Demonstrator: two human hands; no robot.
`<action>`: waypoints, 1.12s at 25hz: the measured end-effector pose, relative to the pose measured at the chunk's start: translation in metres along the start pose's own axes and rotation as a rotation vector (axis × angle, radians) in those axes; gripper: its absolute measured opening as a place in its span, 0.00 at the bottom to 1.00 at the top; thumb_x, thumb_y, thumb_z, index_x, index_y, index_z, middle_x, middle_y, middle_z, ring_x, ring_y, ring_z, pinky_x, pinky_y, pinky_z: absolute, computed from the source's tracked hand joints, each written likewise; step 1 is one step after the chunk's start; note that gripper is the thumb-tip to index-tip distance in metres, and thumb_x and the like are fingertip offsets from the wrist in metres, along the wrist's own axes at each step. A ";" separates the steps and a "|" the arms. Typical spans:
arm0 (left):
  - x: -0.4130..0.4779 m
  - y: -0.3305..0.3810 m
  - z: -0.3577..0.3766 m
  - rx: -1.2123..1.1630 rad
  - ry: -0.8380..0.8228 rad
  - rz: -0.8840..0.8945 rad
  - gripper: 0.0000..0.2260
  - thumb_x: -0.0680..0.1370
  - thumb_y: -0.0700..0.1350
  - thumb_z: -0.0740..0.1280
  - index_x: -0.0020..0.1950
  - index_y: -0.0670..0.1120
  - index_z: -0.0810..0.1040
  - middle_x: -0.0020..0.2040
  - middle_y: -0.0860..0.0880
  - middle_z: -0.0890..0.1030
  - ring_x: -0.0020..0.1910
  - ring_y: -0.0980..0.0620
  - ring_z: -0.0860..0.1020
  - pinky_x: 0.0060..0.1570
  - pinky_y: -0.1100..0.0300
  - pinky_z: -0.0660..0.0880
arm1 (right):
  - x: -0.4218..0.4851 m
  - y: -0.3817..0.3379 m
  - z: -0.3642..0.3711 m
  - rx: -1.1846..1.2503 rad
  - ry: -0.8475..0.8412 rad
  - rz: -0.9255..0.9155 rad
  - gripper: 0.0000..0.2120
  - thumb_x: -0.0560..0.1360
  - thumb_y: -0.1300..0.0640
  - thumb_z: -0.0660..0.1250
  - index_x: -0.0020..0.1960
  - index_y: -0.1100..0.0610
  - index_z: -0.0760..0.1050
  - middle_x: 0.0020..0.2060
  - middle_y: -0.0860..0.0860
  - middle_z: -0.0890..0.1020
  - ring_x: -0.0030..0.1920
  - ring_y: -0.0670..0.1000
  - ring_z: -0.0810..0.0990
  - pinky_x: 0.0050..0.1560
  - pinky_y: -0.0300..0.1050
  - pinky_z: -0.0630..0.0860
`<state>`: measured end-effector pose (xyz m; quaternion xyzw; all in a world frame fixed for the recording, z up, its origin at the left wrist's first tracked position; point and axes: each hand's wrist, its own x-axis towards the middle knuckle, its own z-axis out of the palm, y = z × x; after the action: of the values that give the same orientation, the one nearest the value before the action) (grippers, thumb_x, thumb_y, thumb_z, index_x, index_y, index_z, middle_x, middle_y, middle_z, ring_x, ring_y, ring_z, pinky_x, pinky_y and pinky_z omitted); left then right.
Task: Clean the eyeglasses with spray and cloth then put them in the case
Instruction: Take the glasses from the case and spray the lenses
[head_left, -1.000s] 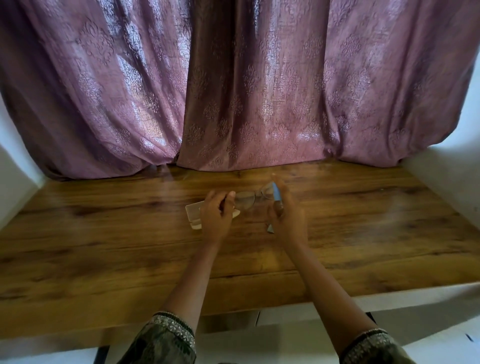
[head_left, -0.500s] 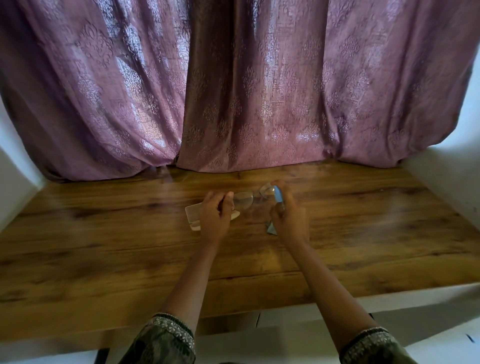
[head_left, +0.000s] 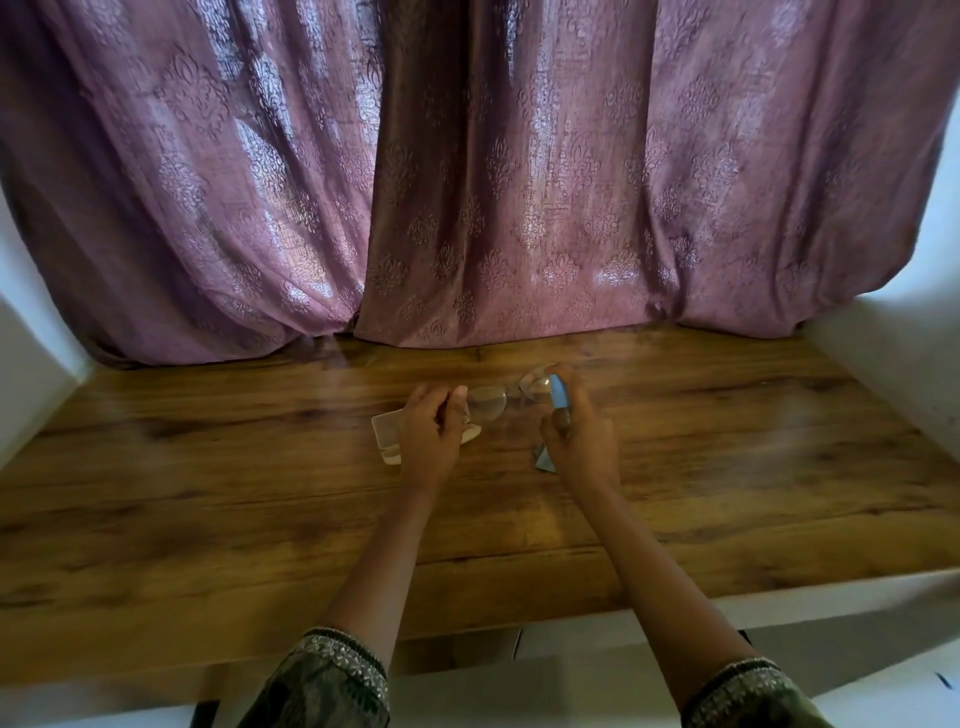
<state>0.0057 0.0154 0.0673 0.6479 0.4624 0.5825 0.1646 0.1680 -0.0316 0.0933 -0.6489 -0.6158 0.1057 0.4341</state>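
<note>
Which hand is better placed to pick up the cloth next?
Probably the right hand: the cloth lies just beside it, though it must first put down the spray bottle. The left hand holds the eyeglasses.

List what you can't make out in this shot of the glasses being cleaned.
Head view, the only one:
case: mostly behind the left hand.
cloth: only a corner shows past the right hand.
spray bottle: nozzle covered by the right hand.
eyeglasses: held end hidden by the left hand.
</note>
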 end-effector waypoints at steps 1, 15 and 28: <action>0.000 0.001 -0.001 0.002 0.005 0.003 0.14 0.77 0.52 0.57 0.35 0.49 0.74 0.32 0.59 0.69 0.36 0.64 0.70 0.36 0.73 0.65 | 0.001 0.001 0.001 0.009 0.008 -0.014 0.24 0.75 0.61 0.64 0.70 0.51 0.64 0.27 0.44 0.72 0.26 0.45 0.72 0.27 0.43 0.72; 0.002 0.002 -0.008 0.064 -0.016 -0.054 0.12 0.78 0.44 0.62 0.39 0.41 0.79 0.34 0.57 0.70 0.36 0.63 0.69 0.38 0.77 0.64 | -0.005 -0.001 0.008 0.057 -0.004 -0.005 0.23 0.76 0.59 0.64 0.69 0.53 0.63 0.30 0.54 0.77 0.29 0.55 0.79 0.30 0.52 0.78; 0.024 -0.023 -0.012 0.051 0.043 -0.082 0.19 0.77 0.54 0.57 0.37 0.41 0.77 0.35 0.44 0.75 0.35 0.51 0.72 0.36 0.71 0.65 | 0.002 0.026 0.041 0.234 -0.003 0.135 0.14 0.78 0.55 0.55 0.61 0.60 0.65 0.41 0.51 0.73 0.38 0.51 0.74 0.38 0.42 0.74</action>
<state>-0.0173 0.0421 0.0677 0.6196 0.5068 0.5771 0.1619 0.1595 -0.0083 0.0514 -0.6335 -0.5550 0.2066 0.4979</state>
